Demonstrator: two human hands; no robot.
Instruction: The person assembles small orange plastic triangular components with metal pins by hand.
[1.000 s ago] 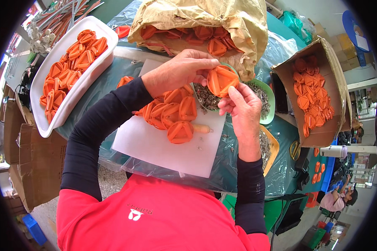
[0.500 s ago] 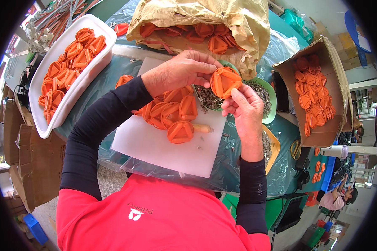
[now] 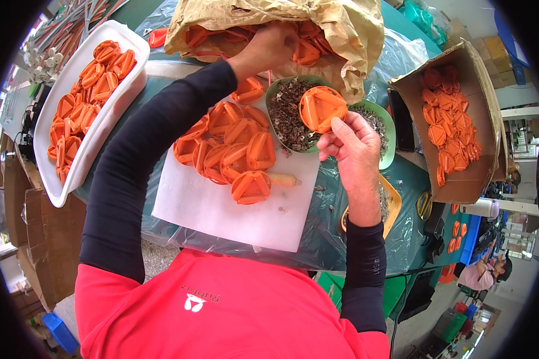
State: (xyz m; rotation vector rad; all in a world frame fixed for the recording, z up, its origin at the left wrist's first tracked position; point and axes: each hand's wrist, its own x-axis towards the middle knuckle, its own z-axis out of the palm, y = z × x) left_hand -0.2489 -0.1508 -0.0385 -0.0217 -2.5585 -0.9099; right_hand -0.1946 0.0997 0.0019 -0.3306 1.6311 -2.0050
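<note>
My right hand [image 3: 354,149] pinches a round orange plastic part [image 3: 322,109] with a triangular pattern on its face. It holds the part up in front of a green bowl [image 3: 287,116] of small dark pieces. My left hand [image 3: 270,49] reaches into the mouth of a brown paper bag [image 3: 341,30] at the back, among more orange parts; its fingers are mostly hidden there. A pile of the same orange parts [image 3: 236,149] lies on a white foam sheet [image 3: 227,215], beside a small pale handle [image 3: 284,179].
A white tub [image 3: 96,140] full of orange parts stands at left. On the right sits an open cardboard box [image 3: 485,113] with more parts. A second green bowl [image 3: 389,134] and a yellow tray [image 3: 392,209] hold small pieces. Another person [image 3: 482,275] is visible at far right.
My left hand has let go of the round orange part and moved up and left into the paper bag. My right hand still holds the part near the same spot.
</note>
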